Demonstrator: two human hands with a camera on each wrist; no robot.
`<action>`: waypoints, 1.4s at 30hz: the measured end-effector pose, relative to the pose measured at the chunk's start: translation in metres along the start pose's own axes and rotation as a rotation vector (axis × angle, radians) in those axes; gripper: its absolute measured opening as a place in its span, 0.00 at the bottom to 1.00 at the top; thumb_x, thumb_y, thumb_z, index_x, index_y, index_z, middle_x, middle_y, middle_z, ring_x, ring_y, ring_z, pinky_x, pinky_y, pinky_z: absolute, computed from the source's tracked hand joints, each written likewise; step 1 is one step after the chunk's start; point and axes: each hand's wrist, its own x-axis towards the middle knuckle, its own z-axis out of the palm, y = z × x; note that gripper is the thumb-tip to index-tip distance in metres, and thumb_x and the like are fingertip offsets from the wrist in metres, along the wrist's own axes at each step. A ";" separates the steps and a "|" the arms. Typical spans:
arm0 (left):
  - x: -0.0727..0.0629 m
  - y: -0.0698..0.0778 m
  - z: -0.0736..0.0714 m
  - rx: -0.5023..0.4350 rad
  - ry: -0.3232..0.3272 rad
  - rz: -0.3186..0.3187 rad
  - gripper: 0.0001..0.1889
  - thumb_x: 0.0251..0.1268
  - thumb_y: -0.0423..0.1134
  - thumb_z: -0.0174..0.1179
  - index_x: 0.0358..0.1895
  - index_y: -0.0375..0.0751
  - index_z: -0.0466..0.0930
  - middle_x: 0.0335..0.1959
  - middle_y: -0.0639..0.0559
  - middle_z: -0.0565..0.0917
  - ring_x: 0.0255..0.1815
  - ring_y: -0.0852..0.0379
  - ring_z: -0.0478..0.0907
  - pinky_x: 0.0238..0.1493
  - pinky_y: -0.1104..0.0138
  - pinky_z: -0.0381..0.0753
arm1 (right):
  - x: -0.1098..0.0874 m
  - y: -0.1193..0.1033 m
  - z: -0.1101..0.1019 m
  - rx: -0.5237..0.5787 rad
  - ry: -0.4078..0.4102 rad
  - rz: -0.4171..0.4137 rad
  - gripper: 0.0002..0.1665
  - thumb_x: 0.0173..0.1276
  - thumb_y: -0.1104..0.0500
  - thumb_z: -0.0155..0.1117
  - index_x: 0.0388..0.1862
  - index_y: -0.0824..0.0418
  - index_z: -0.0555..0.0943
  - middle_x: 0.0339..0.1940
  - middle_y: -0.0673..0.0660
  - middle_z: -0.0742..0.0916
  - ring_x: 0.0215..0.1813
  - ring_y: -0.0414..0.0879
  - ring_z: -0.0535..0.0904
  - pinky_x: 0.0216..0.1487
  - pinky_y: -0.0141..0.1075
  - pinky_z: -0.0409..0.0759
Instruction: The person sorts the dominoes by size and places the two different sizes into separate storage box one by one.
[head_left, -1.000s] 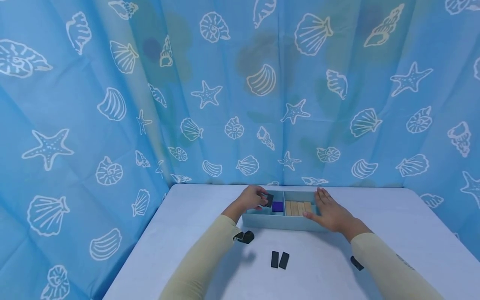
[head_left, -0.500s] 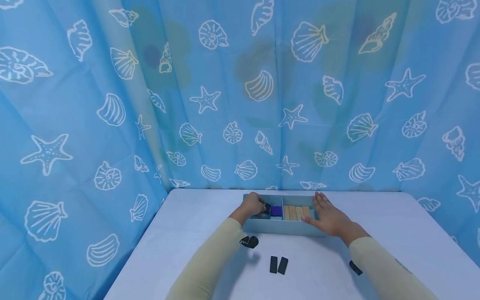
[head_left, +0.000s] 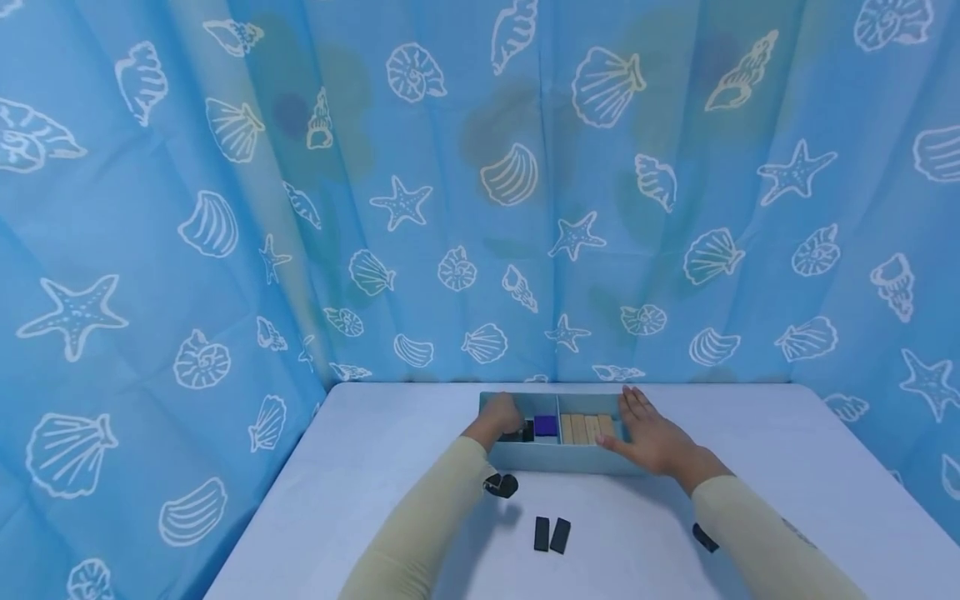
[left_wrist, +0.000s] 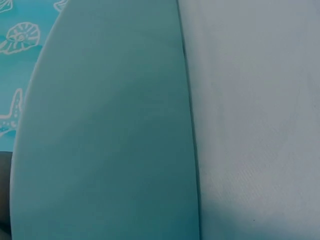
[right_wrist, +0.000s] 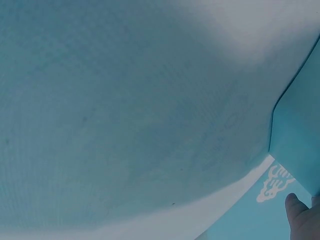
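Note:
A light blue divided box [head_left: 570,457] stands near the table's back edge. My left hand [head_left: 501,414] reaches down into its left compartment and holds a black block [head_left: 528,431] low beside a purple block [head_left: 545,426]; the fingertips are mostly hidden. Several light wooden blocks [head_left: 587,429] stand in a row in the right compartment. My right hand [head_left: 654,435] rests on the box's right end, fingers straight and thumb over the front rim. In the right wrist view its fingers [right_wrist: 300,220] show only at the lower corner.
Two black blocks, a left one [head_left: 542,534] and a slightly slanted right one [head_left: 559,536], lie side by side on the white table [head_left: 622,542] in front of the box. A blue shell-patterned curtain [head_left: 450,208] hangs behind and along the left side.
My left hand has lowered the black block from rim height down into the left compartment. The right hand stays on the box's end. The head view has shifted slightly.

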 end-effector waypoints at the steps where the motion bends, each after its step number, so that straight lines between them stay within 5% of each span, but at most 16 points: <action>1: 0.000 0.000 0.000 -0.011 0.002 0.000 0.20 0.61 0.32 0.65 0.55 0.29 0.77 0.46 0.41 0.82 0.47 0.47 0.79 0.49 0.58 0.79 | 0.001 0.000 0.000 -0.003 0.002 0.001 0.62 0.67 0.26 0.46 0.75 0.76 0.49 0.77 0.71 0.49 0.77 0.65 0.40 0.72 0.58 0.49; 8: -0.005 0.001 -0.001 -0.043 -0.027 0.004 0.27 0.50 0.34 0.74 0.54 0.29 0.77 0.52 0.38 0.81 0.57 0.42 0.77 0.59 0.55 0.74 | 0.001 0.002 0.000 0.000 -0.018 0.010 0.63 0.66 0.24 0.45 0.75 0.76 0.48 0.77 0.71 0.49 0.77 0.65 0.39 0.72 0.58 0.48; 18: -0.004 -0.001 0.002 0.005 -0.014 0.069 0.13 0.51 0.35 0.74 0.34 0.34 0.79 0.34 0.45 0.81 0.35 0.51 0.76 0.42 0.60 0.79 | -0.001 0.001 0.001 0.011 -0.008 0.007 0.62 0.67 0.26 0.47 0.75 0.76 0.48 0.77 0.71 0.49 0.77 0.65 0.40 0.72 0.58 0.48; 29: -0.004 0.000 0.003 0.080 0.019 0.070 0.15 0.58 0.35 0.69 0.45 0.29 0.80 0.44 0.39 0.83 0.46 0.48 0.80 0.51 0.58 0.79 | -0.003 -0.001 -0.004 0.004 0.004 0.002 0.61 0.68 0.27 0.47 0.74 0.76 0.50 0.77 0.71 0.50 0.77 0.66 0.40 0.72 0.58 0.48; 42: -0.001 0.000 0.005 0.013 -0.006 0.060 0.16 0.56 0.34 0.71 0.45 0.30 0.80 0.45 0.40 0.83 0.50 0.46 0.80 0.55 0.55 0.77 | -0.002 0.002 -0.004 -0.003 0.002 -0.009 0.61 0.68 0.26 0.46 0.74 0.76 0.50 0.77 0.71 0.50 0.77 0.66 0.41 0.72 0.58 0.49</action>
